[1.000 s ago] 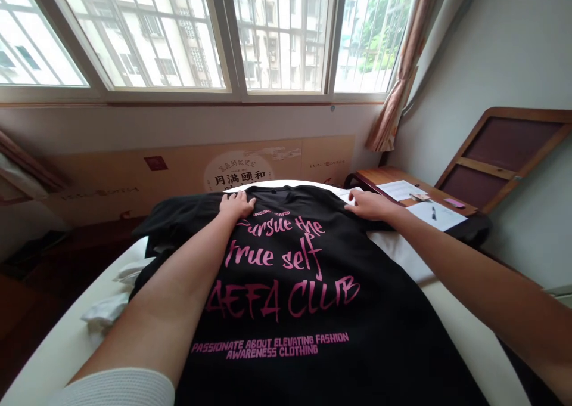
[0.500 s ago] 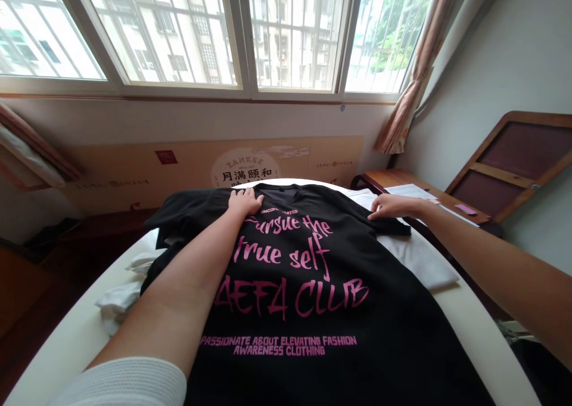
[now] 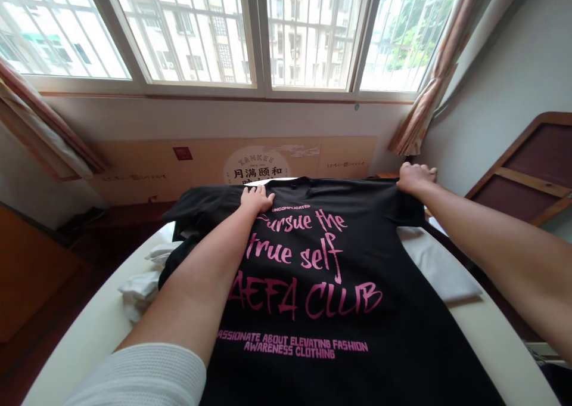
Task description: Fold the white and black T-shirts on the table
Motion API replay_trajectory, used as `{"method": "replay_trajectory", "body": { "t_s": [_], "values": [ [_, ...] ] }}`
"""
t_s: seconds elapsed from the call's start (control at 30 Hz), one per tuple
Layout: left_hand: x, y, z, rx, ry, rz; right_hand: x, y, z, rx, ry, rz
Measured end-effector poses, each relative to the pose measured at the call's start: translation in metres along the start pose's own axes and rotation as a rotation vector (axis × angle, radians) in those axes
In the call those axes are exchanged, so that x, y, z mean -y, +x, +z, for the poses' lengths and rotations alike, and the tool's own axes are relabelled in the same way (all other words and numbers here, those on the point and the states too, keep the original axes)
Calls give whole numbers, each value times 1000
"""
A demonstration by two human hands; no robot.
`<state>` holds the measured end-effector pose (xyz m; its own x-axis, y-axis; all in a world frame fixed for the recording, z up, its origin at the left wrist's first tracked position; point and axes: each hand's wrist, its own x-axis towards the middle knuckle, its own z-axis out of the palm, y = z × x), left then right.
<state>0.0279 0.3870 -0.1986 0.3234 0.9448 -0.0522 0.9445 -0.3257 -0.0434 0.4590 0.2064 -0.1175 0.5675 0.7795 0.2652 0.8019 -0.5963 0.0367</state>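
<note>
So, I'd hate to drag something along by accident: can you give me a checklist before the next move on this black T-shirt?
1. Left hand on the black T-shirt: ok, resting beside the collar.
2. Right hand at the right sleeve: ok, closed at its upper edge.
3. Pink lettering facing up: ok, though the left arm covers part.
4. Pale cloth on the right separate from the shirt: not ok, the shirt overlaps it.
5. Left sleeve lying flat: not ok, it looks bunched.
6. Bottom hem straight: cannot tell, it is out of frame.
</note>
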Motion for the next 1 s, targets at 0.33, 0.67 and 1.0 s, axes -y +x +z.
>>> {"method": "replay_trajectory", "body": {
  "t_s": [0.33, 0.67, 1.0],
  "values": [
    [0, 13, -8, 10, -101, -22, 157, -88, 33, 272, 186, -473],
    [-19, -38, -58, -123, -349, 190, 146, -133, 26, 354, 247, -596],
    [21, -370, -66, -15, -646, 354, 11, -379, 9, 24, 571, -1442]
  ]
}}
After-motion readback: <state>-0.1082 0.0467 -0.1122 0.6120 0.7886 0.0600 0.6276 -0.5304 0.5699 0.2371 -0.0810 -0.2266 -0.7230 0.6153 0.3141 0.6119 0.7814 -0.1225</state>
